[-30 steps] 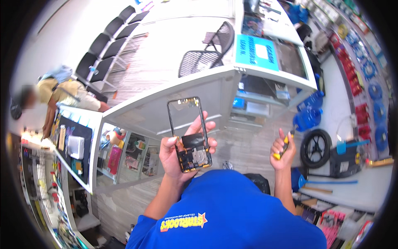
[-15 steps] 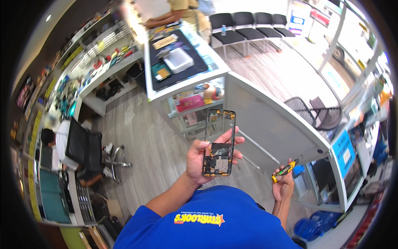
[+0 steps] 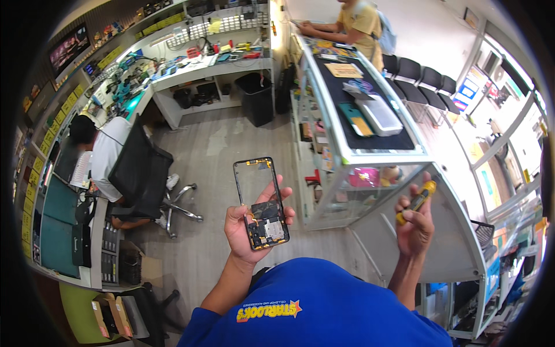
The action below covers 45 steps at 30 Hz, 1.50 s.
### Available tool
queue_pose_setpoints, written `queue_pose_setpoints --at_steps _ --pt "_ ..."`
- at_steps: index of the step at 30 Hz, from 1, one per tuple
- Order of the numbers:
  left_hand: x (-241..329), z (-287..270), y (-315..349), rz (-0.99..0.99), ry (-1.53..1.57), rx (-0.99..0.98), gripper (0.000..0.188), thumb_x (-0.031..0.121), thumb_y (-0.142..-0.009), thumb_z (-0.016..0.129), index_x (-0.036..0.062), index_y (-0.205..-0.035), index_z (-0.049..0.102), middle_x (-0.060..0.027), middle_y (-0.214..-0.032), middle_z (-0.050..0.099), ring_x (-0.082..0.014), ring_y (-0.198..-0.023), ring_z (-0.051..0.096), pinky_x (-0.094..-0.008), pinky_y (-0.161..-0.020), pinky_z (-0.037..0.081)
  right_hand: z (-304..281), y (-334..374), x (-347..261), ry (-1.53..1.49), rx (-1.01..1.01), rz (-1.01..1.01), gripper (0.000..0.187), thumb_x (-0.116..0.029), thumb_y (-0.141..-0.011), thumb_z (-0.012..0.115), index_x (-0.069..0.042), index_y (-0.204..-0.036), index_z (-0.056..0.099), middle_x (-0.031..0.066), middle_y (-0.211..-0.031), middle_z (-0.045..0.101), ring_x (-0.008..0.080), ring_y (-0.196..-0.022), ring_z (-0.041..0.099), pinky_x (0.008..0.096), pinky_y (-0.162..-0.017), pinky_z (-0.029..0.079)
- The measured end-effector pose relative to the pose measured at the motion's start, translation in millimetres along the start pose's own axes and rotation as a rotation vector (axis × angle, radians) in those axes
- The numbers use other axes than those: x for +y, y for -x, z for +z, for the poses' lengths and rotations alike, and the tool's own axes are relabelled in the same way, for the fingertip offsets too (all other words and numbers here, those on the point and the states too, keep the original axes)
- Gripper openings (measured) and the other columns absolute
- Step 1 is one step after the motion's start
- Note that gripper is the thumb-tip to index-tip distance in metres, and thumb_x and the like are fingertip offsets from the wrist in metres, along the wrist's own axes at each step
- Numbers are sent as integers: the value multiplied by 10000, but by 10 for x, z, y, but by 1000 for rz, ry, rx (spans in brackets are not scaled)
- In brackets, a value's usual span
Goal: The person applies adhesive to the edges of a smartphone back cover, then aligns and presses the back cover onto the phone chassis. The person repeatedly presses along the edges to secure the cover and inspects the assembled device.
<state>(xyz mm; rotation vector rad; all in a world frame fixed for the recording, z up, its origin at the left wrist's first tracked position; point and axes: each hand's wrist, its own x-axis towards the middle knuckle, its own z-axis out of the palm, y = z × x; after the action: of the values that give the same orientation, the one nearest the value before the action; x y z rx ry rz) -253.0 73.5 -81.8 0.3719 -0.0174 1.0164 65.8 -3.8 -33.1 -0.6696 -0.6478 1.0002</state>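
One phone frame (image 3: 269, 229), left hand (image 3: 240, 236) around it (partly unseen)

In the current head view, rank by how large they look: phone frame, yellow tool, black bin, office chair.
1. Office chair
2. Phone frame
3. Black bin
4. Yellow tool
Apparent size only: the phone frame and yellow tool are nearer the camera.

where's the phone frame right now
In the head view, the phone frame is just left of centre, held in the left hand, above the blue shirt in the picture.
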Motion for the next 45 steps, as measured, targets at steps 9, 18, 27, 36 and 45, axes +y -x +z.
queue_pose_setpoints --at_steps 9,18,27,36,45 --pt "1197 -578 -158 197 -58 87 978 471 -836 603 20 -1616 221 -182 -1469 487 -359 -1151 609 -448 -977 516 1147 -734 2031 463 -331 677 273 -343 -1001 675 -84 -970 594 -31 -681 517 70 -557 482 243 -528 403" --pt "2180 -1330 -1236 246 -276 467 820 425 -892 591 -15 -1547 368 -157 -1337 602 -320 -1155 617 -424 -1003 497 1447 -2617 3349 -145 -123 780 494 -568 -1047 476 -83 -1016 566 14 -644 480 149 -526 460 295 -509 387" --pt "3625 -1664 -2372 531 -196 390 705 368 -976 515 8 -1555 331 -149 -1336 602 -311 -1153 632 -458 -956 546 2533 -4873 4093 -340 -356 733 514 -541 -1083 384 -68 -1146 577 33 -729 516 158 -609 504 313 -590 423" --pt "4540 -2889 -3334 564 -168 746 708 412 -933 544 25 -1518 448 -115 -1291 636 -279 -1063 645 -412 -902 530 3236 -6092 5262 2 -270 865 510 -530 -1075 438 -43 -1151 569 45 -732 549 140 -545 509 278 -509 420" --pt "6469 -3435 -5201 502 -296 567 718 376 -951 530 -10 -1539 387 -134 -1322 601 -290 -1111 644 -424 -920 560 3907 -7663 6174 357 -280 696 420 -376 -1070 467 -44 -1303 573 39 -885 638 124 -674 604 269 -628 501"
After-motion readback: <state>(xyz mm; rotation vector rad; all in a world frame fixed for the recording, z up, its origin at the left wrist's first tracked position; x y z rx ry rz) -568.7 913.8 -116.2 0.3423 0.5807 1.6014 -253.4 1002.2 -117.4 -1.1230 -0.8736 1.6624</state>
